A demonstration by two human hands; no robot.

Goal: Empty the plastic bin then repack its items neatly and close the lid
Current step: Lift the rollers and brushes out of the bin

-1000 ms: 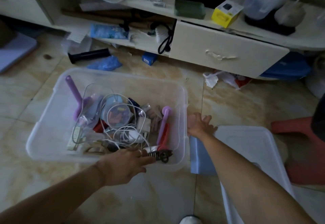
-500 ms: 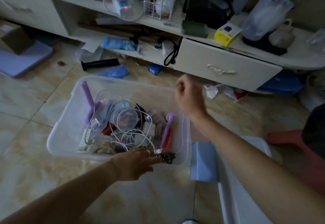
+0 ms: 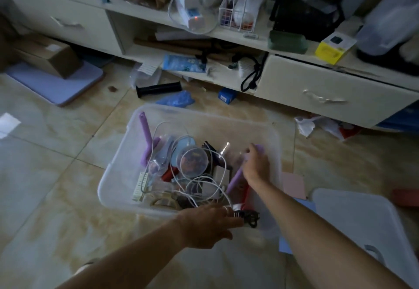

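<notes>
Emptying has barely begun, by my read: the plastic bin sits on the floor tiles w/ its lid already off, lying flat on the floor to the bin's right & nearer the camera. So step 1 (open) looks done; unloading, neat repack & closing are all left.

Bin is almost full of clutter. Along its left wall leans a purple handle; toward the middle a round clear container sits under loops of white cable; a cream comb-like piece lies at the front-left corner. Nothing from the bin seems laid out beside it yet, tho the floor past its far wall has its own litter (a blue bag, a black tube) that I can't tie to the task.

Left hand is at the bin's front rim, fingers curled around a small dark clip-like item held just at the rim; exact grip is partly hidden by the knuckles. Right hand reaches inside near the bin's right wall, fingers bent down over a 2nd purple-handled tool; looks like it's closing on it, but can't tell if it has a real hold bc of blur.

Est. progress: early, maybe 1st item or two coming out.
</notes>
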